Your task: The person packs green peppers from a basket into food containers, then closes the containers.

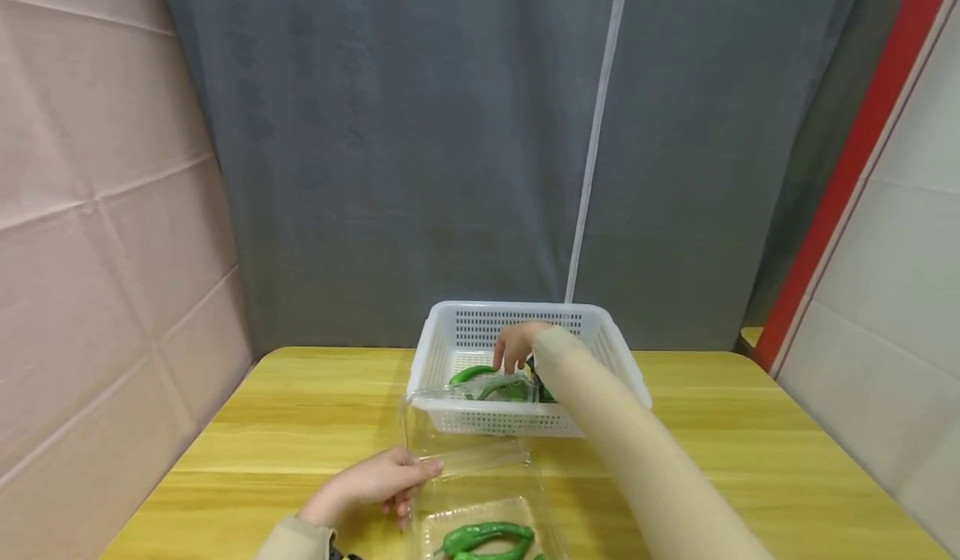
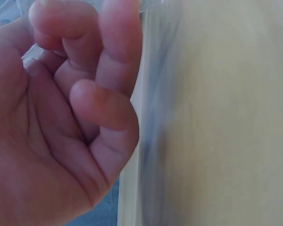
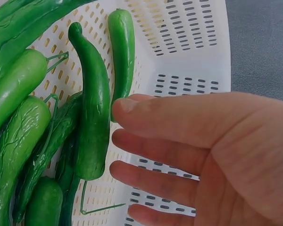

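My left hand (image 1: pixel 382 481) grips the edge of a hinged clear plastic container (image 1: pixel 480 460), thumb on top. In the left wrist view, the fingers of the left hand (image 2: pixel 85 94) are curled. Long green peppers (image 1: pixel 487 535) lie in the container's near half; its other half extends over the basket's front rim. Inside the white basket (image 1: pixel 525 420), my right hand (image 1: pixel 517 343) hangs with loosely bent fingers. The right wrist view puts the right hand (image 3: pixel 188 146) beside a slim green pepper (image 3: pixel 122 47), whose lower end is partly behind the thumb; contact is unclear. A darker pepper (image 3: pixel 93 103) lies beside it.
Several more green peppers (image 3: pixel 19 141) lie in the basket. The basket stands at the back of a yellow wood-grain table (image 1: pixel 322 393), before a grey curtain (image 1: pixel 405 143). Pale fabric walls (image 1: pixel 97 252) flank the table on both sides.
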A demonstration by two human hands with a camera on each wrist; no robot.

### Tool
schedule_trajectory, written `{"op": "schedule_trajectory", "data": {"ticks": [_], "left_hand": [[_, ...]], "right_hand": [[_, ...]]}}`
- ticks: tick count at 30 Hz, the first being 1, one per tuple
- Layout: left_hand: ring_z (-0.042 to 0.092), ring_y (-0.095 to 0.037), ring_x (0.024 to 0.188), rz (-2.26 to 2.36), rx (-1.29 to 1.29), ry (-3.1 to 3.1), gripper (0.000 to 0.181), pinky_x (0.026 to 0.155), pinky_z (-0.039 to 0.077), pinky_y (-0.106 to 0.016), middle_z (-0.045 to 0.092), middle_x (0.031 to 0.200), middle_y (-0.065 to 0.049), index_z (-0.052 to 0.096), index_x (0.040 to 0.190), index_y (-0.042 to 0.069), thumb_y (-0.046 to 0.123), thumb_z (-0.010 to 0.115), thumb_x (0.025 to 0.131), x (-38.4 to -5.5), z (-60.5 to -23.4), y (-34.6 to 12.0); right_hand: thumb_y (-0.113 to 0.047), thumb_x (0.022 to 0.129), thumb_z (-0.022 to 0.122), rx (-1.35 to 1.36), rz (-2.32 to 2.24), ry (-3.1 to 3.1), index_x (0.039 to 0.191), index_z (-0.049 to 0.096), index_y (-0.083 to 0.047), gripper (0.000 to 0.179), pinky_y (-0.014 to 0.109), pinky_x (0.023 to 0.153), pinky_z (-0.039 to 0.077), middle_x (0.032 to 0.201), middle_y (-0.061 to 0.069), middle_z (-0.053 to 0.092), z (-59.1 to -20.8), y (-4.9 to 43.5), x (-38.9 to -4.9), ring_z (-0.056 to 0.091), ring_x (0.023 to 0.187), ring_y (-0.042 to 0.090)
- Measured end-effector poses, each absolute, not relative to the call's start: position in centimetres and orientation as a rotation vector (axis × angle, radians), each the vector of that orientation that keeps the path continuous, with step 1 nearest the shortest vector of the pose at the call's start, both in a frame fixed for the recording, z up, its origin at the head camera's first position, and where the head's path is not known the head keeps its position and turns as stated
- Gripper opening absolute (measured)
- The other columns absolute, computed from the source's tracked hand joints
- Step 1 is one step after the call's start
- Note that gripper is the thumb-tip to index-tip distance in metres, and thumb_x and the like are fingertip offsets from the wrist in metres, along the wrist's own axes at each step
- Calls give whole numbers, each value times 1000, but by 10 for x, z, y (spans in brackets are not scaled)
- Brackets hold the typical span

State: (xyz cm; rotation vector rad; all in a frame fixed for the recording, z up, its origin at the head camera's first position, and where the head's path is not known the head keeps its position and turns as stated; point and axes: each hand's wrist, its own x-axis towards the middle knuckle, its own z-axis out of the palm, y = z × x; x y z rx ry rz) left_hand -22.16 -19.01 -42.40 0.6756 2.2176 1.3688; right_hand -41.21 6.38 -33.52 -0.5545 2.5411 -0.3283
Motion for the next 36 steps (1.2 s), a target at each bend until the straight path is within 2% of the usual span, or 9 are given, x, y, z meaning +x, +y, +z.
{"op": "schedule_trajectory", "data": {"ticks": [10, 17, 23, 30, 36], "left_hand": [[60, -12, 45, 1367, 670, 2206, 67, 41, 31, -21, 51, 45, 1, 46, 64, -15, 41, 48, 101, -219, -424, -191], [60, -12, 45, 1362, 667, 2215, 60, 41, 32, -21, 51, 46, 1, 47, 57, 1, 41, 48, 101, -217, -421, -190], [59, -11, 44, 1363, 677, 2208, 64, 41, 31, -20, 50, 46, 2, 46, 60, -8, 40, 48, 102, -218, -419, -190], [59, -11, 44, 1371, 665, 2189, 53, 41, 30, -20, 50, 45, 3, 47, 57, 12, 41, 48, 101, -217, -420, -189], [59, -11, 44, 1377, 652, 2182, 53, 41, 30, -20, 50, 45, 3, 46, 56, 13, 41, 48, 101, -216, -421, -187]], "right_hand": [[-2, 83, 72, -549, -325, 2544, 102, 73, -15, 23, 33, 79, 52, 114, 1, 63, -338, 61, -406, 62, 95, 20], [-3, 87, 68, -536, -261, 2544, 98, 73, -23, 24, 39, 86, 51, 122, 2, 62, -341, 60, -407, 61, 107, 26], [1, 83, 68, -543, -276, 2537, 97, 74, -23, 28, 37, 85, 52, 114, 1, 65, -344, 59, -409, 62, 103, 25], [6, 79, 67, -547, -274, 2546, 96, 73, -21, 32, 37, 87, 50, 110, 0, 64, -350, 60, -404, 60, 102, 22], [6, 81, 65, -536, -263, 2575, 90, 70, -19, 27, 36, 87, 49, 99, -5, 62, -354, 62, -403, 56, 94, 16]]}}
